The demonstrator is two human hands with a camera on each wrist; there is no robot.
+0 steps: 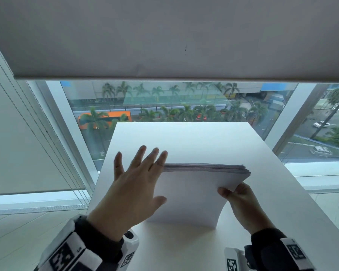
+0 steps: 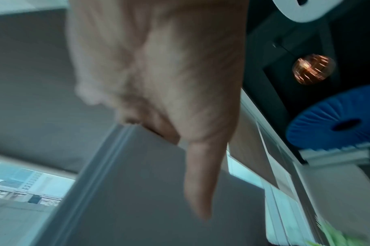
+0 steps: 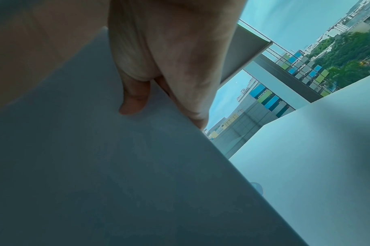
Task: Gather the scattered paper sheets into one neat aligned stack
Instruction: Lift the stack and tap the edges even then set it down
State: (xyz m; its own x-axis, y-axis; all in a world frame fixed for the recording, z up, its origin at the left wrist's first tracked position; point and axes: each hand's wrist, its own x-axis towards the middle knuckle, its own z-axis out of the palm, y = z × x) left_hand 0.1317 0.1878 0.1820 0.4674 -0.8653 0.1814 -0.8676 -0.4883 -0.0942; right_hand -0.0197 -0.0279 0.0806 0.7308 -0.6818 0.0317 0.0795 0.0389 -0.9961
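On a white table (image 1: pixel 194 137) by the window, the paper stack (image 1: pixel 188 194) stands gathered on edge; right hand (image 1: pixel 245 206) pinches it, left hand (image 1: pixel 133 188) flat-fingered alongside. Squaring and laying down remain.

The paper stack (image 1: pixel 194 194) is standing on its edge on the table (image 1: pixel 272 202), my left hand (image 1: pixel 133 184) lying at its left, my right hand (image 1: pixel 243 204) gripping its right.

Head view overhead; wrist views close, paper-shared.

paper stack (image 1: pixel 192 194) standing on edge on tabletop (image 1: pixel 272 192) | left hand (image 1: pixel 134 184) lying flat, fingers spread, against its left side | right hand (image 1: pixel 243 204) pinching its right edge
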